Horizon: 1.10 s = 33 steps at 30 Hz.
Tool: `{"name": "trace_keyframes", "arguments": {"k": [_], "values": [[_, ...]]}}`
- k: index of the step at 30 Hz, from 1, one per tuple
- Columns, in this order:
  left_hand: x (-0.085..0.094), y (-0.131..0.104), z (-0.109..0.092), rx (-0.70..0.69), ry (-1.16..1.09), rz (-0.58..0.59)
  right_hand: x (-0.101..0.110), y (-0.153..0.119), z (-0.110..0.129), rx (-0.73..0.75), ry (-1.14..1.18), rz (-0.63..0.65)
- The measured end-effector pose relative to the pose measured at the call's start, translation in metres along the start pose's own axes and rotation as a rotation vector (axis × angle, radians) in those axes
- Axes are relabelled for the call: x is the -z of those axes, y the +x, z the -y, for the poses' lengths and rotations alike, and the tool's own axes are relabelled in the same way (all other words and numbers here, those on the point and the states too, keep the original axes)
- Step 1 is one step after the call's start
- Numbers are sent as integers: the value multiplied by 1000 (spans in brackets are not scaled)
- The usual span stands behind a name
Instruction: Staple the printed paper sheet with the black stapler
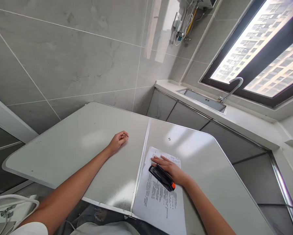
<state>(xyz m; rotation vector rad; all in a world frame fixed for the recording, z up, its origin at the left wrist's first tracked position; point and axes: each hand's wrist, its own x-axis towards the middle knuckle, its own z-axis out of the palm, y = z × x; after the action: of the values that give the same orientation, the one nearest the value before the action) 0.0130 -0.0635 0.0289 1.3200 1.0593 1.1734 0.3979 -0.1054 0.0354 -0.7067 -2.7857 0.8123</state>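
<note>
My left hand (118, 141) rests on the left half of the table with its fingers loosely curled in. Nothing shows in it. On the right half, my right hand (169, 167) lies over printed paper (158, 202), fingers stretched out. Along the near side of that hand is a black stapler (161, 178) with an orange end, lying on the paper at a slant. The hand's edge meets or overlaps the stapler; whether it presses on it I cannot tell. The far end of the paper looks uneven, as if more than one sheet overlaps.
The light folding table (63, 143) has a seam down its middle. Behind it stand a tiled wall (87, 58) and a counter (249, 124) with a sink (202, 99) and tap (231, 88). White cables (19, 199) hang at the lower left.
</note>
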Motion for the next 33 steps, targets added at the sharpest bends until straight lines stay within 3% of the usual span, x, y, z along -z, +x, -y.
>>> {"name": "trace_keyframes", "arguments": {"k": [6,12,16,23,27,33], "values": [[-9,-4,-1,-112,308,77,-8,-2,17,106,-21,67],[-27,-10,2,-318,671,285,-9,11,27,127,-1,93],[-41,-11,3,-299,605,328,-7,19,28,71,1,42],[-63,-24,-14,-256,351,456,-4,39,20,40,-39,-27],[-56,-19,-8,-200,281,265,-5,54,13,42,-44,-39],[-23,8,10,-139,150,-85,-15,105,9,26,-53,-88]]}}
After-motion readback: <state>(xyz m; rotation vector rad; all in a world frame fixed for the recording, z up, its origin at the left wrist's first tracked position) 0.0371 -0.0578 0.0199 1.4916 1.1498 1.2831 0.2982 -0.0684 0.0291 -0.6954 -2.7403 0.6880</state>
